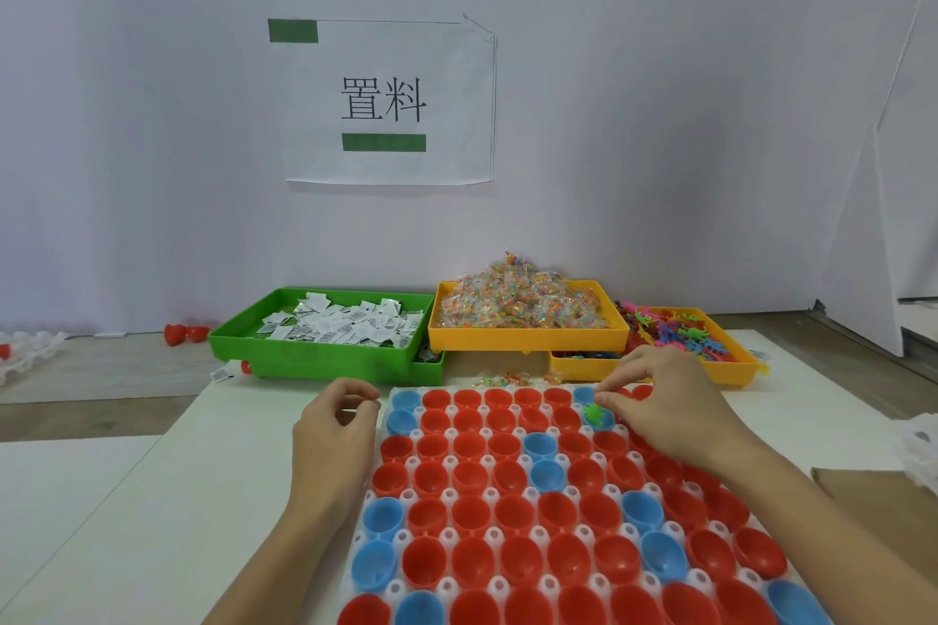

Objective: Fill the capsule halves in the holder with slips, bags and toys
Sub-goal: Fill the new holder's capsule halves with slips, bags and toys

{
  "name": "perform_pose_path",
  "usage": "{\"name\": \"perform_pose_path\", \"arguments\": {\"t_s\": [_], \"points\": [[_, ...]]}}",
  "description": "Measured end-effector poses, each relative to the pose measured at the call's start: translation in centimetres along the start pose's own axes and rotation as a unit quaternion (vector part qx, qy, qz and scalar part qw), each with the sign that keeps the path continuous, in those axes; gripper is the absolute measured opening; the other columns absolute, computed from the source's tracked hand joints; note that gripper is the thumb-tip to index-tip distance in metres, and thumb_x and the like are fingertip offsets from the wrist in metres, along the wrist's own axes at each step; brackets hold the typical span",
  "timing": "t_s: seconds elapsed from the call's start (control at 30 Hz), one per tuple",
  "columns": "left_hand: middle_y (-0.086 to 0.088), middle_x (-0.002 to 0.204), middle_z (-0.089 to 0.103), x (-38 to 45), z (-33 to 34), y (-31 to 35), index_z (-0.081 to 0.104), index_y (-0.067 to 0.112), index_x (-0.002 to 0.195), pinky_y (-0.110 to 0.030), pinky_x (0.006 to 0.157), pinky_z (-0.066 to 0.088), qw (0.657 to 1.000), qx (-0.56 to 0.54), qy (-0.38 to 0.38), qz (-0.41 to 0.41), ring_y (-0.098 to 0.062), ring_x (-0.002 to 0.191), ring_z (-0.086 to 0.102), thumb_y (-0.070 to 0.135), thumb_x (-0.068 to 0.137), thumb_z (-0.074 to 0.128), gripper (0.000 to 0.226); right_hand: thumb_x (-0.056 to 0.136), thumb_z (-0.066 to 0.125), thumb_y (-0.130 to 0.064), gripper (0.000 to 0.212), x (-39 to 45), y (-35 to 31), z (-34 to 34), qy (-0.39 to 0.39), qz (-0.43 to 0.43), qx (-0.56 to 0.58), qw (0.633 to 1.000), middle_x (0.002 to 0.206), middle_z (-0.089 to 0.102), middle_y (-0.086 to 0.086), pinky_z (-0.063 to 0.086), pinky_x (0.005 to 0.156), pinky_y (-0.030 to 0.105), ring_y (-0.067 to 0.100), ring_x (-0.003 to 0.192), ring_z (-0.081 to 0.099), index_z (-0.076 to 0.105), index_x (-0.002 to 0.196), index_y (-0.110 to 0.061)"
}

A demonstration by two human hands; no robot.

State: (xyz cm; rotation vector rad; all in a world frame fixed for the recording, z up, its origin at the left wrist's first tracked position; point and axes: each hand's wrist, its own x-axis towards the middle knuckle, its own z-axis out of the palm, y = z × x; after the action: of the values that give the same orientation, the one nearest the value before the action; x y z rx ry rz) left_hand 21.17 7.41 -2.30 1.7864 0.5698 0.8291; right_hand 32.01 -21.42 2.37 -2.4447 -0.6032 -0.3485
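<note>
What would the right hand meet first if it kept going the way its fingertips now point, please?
Probably the green toy in the blue capsule half: the right hand's fingertips point left and down, just above it, though depth is uncertain.

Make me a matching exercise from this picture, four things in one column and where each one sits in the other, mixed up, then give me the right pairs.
Things
1. paper slips
2. small bags
3. green toy
4. left hand

Places
A. in a blue capsule half in the holder, under the right hand
B. in the green tray
C. beside the holder's left edge, fingers curled
D. heaped in the nearer yellow tray

Pairs: 1-B, 2-D, 3-A, 4-C
</note>
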Motion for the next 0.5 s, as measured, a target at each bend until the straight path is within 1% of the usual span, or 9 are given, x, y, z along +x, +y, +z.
{"name": "perform_pose_path", "arguments": {"t_s": [0.07,0.27,0.4,0.47,0.5], "points": [[0.001,0.083,0.069,0.03,-0.04,-0.02,0.066,0.024,0.08,-0.033,0.063,0.05,1.0,-0.001,0.001,0.002,-0.017,0.081,0.064,0.004,0.091,0.053,0.026,0.084,0.077,-0.033,0.007,0.02,0.0,0.04,0.002,0.007,-0.022,1.0,0.094,0.062,-0.02,0.043,0.091,0.032,0.008,0.102,0.053,0.077,0.078,-0.036],[0.0,0.084,0.069,0.05,-0.07,0.01,0.067,0.023,0.08,-0.036,0.065,0.052,1.0,-0.004,-0.004,0.003,-0.018,0.083,0.064,0.004,0.091,0.053,0.026,0.085,0.075,-0.034,0.003,-0.02,-0.05,0.16,0.008,0.01,-0.048,0.999,0.094,0.058,-0.021,0.042,0.091,0.03,0.008,0.104,0.051,0.077,0.083,-0.034],[0.0,0.086,0.069,-0.02,-0.07,0.1,0.067,0.023,0.082,-0.04,0.069,0.055,1.0,-0.011,0.003,0.005,-0.02,0.084,0.064,0.004,0.091,0.054,0.025,0.087,0.073,-0.034,0.004,-0.1,-0.29,0.0,0.011,0.005,-0.055,0.998,0.094,0.058,-0.021,0.044,0.094,0.031,0.007,0.105,0.051,0.077,0.089,-0.033],[0.0,0.086,0.069,-0.02,-0.08,0.14,0.067,0.023,0.081,-0.041,0.069,0.055,1.0,-0.012,0.003,0.006,-0.021,0.083,0.064,0.004,0.091,0.054,0.025,0.087,0.073,-0.033,0.005,-0.03,-0.35,-0.26,0.015,0.001,-0.048,0.999,0.094,0.061,-0.019,0.047,0.091,0.029,0.006,0.102,0.054,0.077,0.091,-0.033],[0.0,0.085,0.069,-0.01,-0.08,0.14,0.066,0.023,0.081,-0.04,0.068,0.055,1.0,-0.012,0.002,0.005,-0.02,0.083,0.064,0.004,0.091,0.054,0.026,0.088,0.073,-0.031,0.006,0.1,-0.33,-0.51,0.021,0.002,-0.036,0.999,0.093,0.063,-0.019,0.048,0.086,0.025,0.005,0.098,0.057,0.077,0.092,-0.031]]}}
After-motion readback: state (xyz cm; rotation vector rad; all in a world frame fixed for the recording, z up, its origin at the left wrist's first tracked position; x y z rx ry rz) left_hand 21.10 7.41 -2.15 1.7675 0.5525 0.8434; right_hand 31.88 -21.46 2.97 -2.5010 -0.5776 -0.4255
